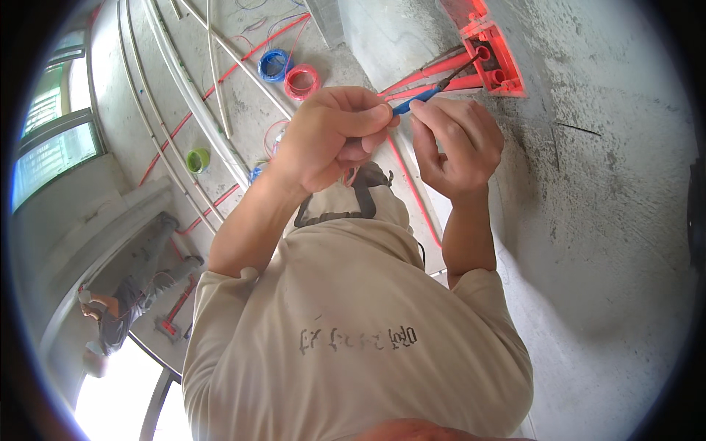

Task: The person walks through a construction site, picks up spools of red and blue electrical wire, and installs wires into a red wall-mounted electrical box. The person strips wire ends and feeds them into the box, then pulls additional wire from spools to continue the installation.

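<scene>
A slim dark wire with a blue-covered section stretches slantwise in the air; the blue part is smooth, narrow and nearly straight, its lower left end held at the fingertips of the left hand; the right hand has its fingertips right at the blue part, though whether they grip it is unclear; beyond the blue, a thicker dark stretch tapers into the thin wire, which runs up and right to a round opening in the red wall box.
</scene>
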Demonstrator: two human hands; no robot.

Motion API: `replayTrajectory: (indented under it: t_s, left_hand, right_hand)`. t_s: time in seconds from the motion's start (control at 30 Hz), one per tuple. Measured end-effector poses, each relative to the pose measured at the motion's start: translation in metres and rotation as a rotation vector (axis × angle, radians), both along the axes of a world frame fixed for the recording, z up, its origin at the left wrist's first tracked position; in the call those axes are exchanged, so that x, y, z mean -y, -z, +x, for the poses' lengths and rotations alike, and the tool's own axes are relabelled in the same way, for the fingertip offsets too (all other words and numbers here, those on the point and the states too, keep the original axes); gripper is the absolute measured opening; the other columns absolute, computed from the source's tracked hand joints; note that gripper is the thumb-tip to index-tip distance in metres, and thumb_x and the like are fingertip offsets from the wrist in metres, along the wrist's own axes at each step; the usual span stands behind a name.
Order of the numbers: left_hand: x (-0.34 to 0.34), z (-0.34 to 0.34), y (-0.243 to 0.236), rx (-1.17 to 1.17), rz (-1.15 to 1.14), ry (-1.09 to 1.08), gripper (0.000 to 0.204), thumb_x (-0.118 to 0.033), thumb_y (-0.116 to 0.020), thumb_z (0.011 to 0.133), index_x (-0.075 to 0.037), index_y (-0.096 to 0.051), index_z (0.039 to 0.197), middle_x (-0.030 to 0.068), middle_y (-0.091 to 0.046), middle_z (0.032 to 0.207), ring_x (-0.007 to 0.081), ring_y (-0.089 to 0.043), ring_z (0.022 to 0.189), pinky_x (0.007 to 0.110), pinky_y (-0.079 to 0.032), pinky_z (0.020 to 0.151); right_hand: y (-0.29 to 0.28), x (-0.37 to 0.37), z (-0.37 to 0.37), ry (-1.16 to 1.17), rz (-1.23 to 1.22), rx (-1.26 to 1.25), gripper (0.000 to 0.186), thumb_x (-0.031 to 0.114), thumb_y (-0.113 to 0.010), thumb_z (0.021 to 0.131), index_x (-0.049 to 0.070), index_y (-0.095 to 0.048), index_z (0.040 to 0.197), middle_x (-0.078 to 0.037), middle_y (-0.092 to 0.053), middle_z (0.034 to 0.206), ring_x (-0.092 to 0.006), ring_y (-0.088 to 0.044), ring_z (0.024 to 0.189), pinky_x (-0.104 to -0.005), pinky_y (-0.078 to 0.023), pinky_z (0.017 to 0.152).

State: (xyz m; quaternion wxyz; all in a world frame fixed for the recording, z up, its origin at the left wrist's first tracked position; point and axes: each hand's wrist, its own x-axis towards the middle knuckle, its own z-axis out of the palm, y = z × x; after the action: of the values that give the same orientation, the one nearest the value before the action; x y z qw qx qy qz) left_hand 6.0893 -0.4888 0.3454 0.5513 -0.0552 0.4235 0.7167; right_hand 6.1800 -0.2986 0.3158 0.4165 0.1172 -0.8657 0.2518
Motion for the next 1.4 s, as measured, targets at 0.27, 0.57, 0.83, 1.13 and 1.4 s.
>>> replayTrajectory:
  t_s: [0.27,0.57,0.83,1.13,1.4]
  left_hand:
    - [0.010,-0.001,-0.017,-0.165,-0.019,-0.037,0.017,-0.005,-0.064,0.099,0.008,-0.068,0.108,0.0071,-0.065,0.077,0.0057,-0.045,0.052,0.022,-0.034,0.047]
    - [0.015,0.007,-0.025,-0.653,-0.167,0.055,0.020,-0.005,-0.063,0.093,0.008,-0.072,0.105,0.0031,-0.066,0.078,0.0034,-0.050,0.060,0.023,-0.037,0.052]
    - [0.021,0.009,-0.022,-0.936,-0.200,0.117,0.025,-0.008,-0.061,0.095,0.008,-0.071,0.111,0.0036,-0.066,0.080,0.0076,-0.056,0.073,0.028,-0.046,0.064]
    - [0.026,0.010,0.000,-0.665,-0.099,0.013,0.021,-0.009,-0.063,0.096,0.006,-0.072,0.108,0.0002,-0.062,0.078,0.0054,-0.051,0.069,0.024,-0.039,0.059]
    - [0.022,0.007,0.007,-0.261,-0.051,-0.022,0.023,-0.018,-0.060,0.104,0.000,-0.069,0.092,-0.0027,-0.055,0.071,0.0028,-0.032,0.055,0.024,-0.023,0.048]
  right_hand:
    - [-0.039,0.000,-0.013,-0.045,0.203,0.067,0.022,0.001,-0.075,0.065,0.006,-0.069,0.085,-0.002,-0.066,0.077,-0.0216,-0.063,0.067,-0.0350,-0.046,0.060]
    - [-0.077,0.013,-0.015,-0.050,0.510,0.344,0.021,0.006,-0.074,0.059,0.008,-0.061,0.075,-0.002,-0.060,0.073,-0.0213,-0.060,0.073,-0.0359,-0.046,0.065]
    - [-0.068,0.014,-0.031,-0.175,0.463,0.280,0.024,-0.001,-0.070,0.059,0.006,-0.057,0.078,-0.006,-0.060,0.079,-0.0242,-0.063,0.071,-0.0383,-0.053,0.063]
    - [-0.066,0.008,-0.035,-0.136,0.018,0.172,0.017,-0.009,-0.072,0.081,0.000,-0.066,0.094,-0.010,-0.071,0.092,-0.0206,-0.067,0.072,-0.0288,-0.056,0.063]
    - [0.054,0.013,0.077,0.082,-0.573,0.666,0.021,0.019,-0.061,0.100,0.002,-0.068,0.090,-0.009,-0.066,0.075,-0.0152,-0.064,0.068,-0.0308,-0.050,0.064]
